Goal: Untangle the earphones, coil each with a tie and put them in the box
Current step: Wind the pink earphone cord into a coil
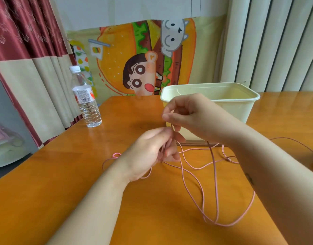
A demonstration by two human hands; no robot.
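My left hand (150, 151) pinches pink earphone cable (216, 184) mid-frame; my right hand (187, 114) pinches strand just above. Draw apart slowly (loops slack lower right), no yanking.

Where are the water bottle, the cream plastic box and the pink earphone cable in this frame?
water bottle (84, 96): head view, on its paper label.
cream plastic box (242, 108): head view, on its bare front wall near the right corner.
pink earphone cable (226, 225): head view, on the loop lying nearest the camera.
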